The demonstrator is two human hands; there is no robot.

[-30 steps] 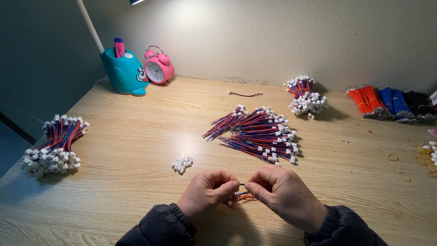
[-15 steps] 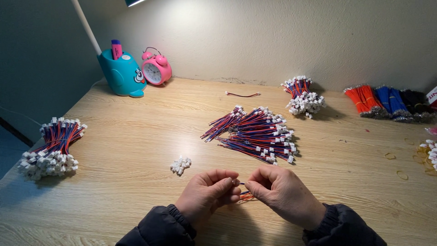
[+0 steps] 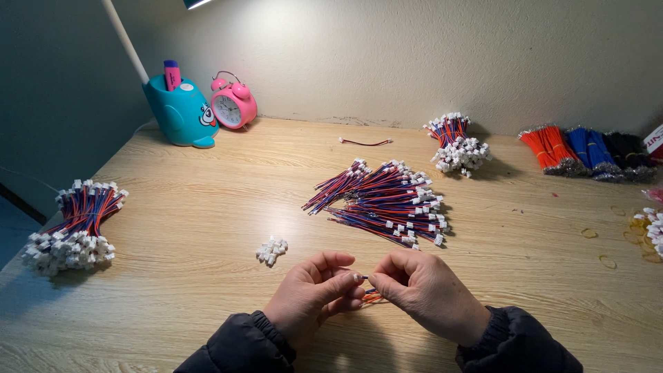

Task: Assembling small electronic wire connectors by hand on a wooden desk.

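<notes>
Pinching a short red-and-blue wire lead [image 3: 368, 295] between us, we keep the left hand [image 3: 312, 295] and right hand [image 3: 427, 295] meeting low at the near edge of the tabletop [image 3: 193, 207]. The lead's long axis runs left to right from one set of fingers to the other, both pressed shut on it. It looks thin, mostly hidden, with the loose connector pile [image 3: 271, 250] nearer our left hand.

open lane: bare table [image 3: 207, 193] stretches from frame centre toward the upper left.
blocks centre-right: loose wire pile [image 3: 387, 200].
small obstacle: connector heap [image 3: 271, 250], just above the left hand [image 3: 311, 293].
left edge: wire bundle [image 3: 72, 228].
</notes>
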